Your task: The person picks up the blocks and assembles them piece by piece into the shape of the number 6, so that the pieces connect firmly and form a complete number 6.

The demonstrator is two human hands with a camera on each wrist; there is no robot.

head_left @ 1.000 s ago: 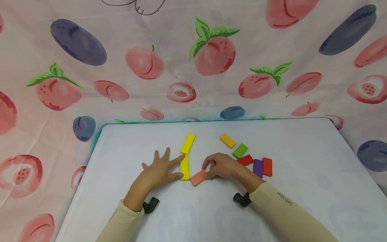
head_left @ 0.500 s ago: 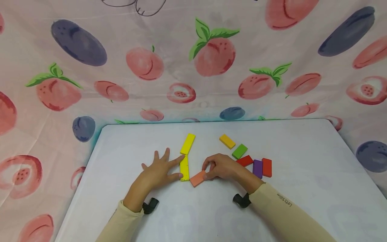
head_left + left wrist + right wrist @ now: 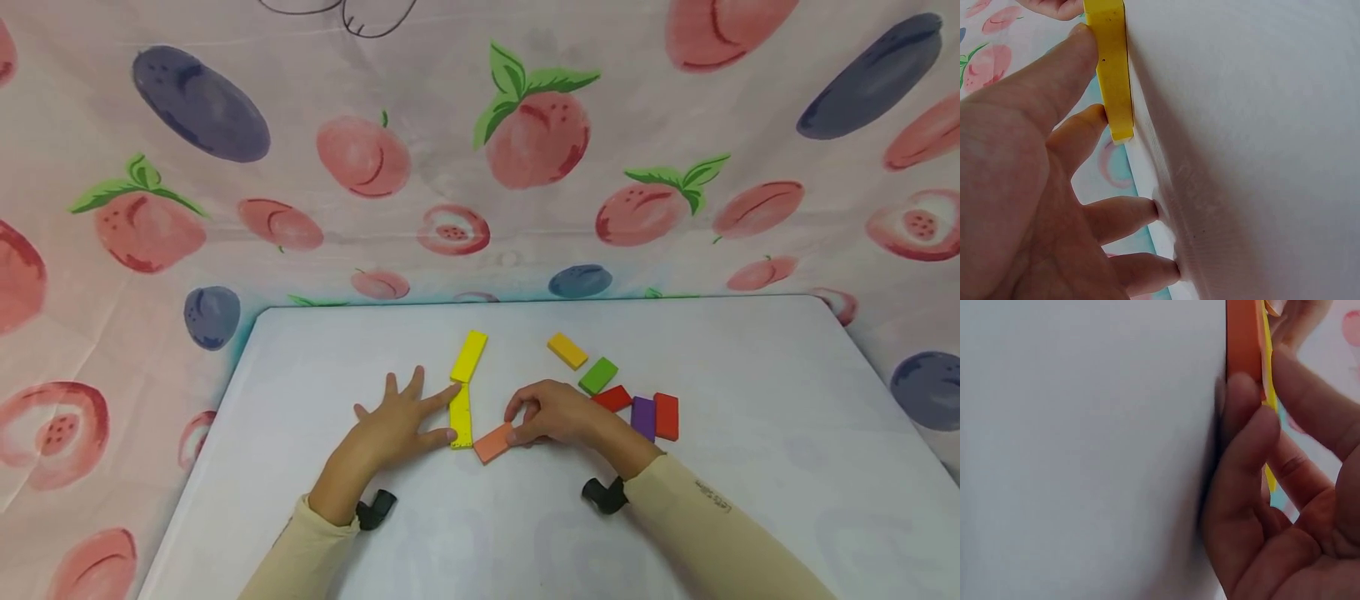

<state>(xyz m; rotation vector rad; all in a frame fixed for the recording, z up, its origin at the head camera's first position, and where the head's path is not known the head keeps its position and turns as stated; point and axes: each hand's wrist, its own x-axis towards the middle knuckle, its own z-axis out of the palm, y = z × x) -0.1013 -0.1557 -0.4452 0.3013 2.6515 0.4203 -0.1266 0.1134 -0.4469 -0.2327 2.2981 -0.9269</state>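
Two yellow blocks lie end to end in the head view, the far one [image 3: 468, 357] angled to the right and the near one [image 3: 461, 419] nearly straight. My left hand [image 3: 390, 425] has its fingers spread, with thumb and index fingertips touching the near yellow block's left side; the left wrist view shows this yellow block [image 3: 1113, 69] too. By its right end, my right hand [image 3: 553, 412] pinches an orange block [image 3: 492, 443] between thumb and fingers. That orange block [image 3: 1244, 340] lies flat on the table, its left corner close to the near yellow block.
Right of my right hand lie an amber block [image 3: 567, 350], a green block [image 3: 597, 376], a red block [image 3: 613, 398], a purple block [image 3: 642, 418] and another red block [image 3: 666, 417]. A white table [image 3: 337, 342] bears them, with a fruit-print cloth [image 3: 450, 100] behind its far edge.
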